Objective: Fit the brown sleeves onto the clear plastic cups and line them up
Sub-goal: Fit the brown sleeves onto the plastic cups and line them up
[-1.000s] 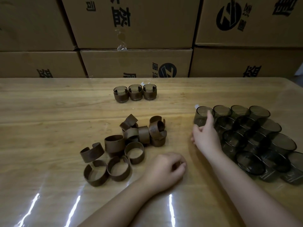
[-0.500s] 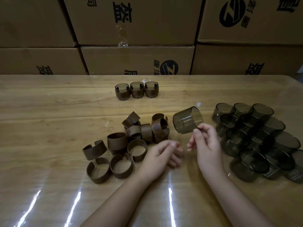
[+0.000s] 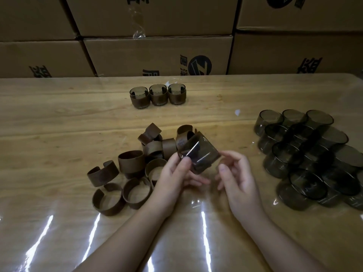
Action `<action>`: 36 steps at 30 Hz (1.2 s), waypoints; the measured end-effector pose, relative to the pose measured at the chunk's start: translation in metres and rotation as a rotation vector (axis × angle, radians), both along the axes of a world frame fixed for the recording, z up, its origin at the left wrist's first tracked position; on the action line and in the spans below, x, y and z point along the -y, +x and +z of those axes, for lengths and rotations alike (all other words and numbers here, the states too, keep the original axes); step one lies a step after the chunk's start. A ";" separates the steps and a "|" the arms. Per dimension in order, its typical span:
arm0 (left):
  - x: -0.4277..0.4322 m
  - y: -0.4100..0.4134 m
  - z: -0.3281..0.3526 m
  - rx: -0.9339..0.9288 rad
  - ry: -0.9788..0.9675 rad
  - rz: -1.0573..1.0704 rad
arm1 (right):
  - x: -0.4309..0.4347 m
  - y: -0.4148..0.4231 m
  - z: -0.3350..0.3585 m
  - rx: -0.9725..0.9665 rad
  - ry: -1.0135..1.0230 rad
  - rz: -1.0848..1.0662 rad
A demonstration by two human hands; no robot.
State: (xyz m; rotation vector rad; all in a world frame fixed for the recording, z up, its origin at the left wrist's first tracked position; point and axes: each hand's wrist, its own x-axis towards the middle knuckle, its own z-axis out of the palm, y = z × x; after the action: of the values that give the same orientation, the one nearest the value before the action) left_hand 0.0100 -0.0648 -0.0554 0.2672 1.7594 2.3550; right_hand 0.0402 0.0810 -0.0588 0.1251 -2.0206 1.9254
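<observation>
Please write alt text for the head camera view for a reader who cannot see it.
A person's left hand pinches a bare clear plastic cup, tilted above a wooden table, with the right hand open beside it. Loose brown sleeves lie left, bare cups right, and three sleeved cups stand in a row before cardboard boxes.

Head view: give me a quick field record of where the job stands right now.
finished cups: three sleeved cups in a row at the far middle of the table
held cup: bare clear cup, tilted, above the table
left hand: left hand pinches the held cup's near edge
right hand: right hand beside the cup, fingers relaxed; contact unclear
sleeves: loose brown sleeves piled left of the hands
bare cups: cluster of clear cups at the right
backdrop: stacked cardboard boxes
</observation>
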 end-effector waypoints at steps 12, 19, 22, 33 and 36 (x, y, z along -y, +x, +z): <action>0.004 -0.007 -0.001 0.067 0.015 -0.159 | -0.002 -0.002 0.000 -0.131 0.332 0.001; 0.004 -0.007 0.000 0.071 0.023 -0.122 | -0.002 -0.001 0.004 -0.138 0.308 -0.002; 0.003 -0.007 -0.001 0.055 0.027 -0.066 | -0.002 0.000 0.003 -0.186 0.322 -0.005; 0.001 -0.004 -0.004 -0.120 -0.164 0.072 | -0.003 -0.001 0.000 -0.303 0.346 -0.025; 0.000 0.000 -0.002 -0.141 -0.173 0.053 | -0.004 0.000 0.001 -0.299 0.329 -0.034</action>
State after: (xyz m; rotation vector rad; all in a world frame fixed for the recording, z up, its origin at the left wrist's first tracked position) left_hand 0.0101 -0.0646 -0.0575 0.3729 2.0451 2.2506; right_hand 0.0399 0.0848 -0.0581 0.4289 -2.0943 1.4381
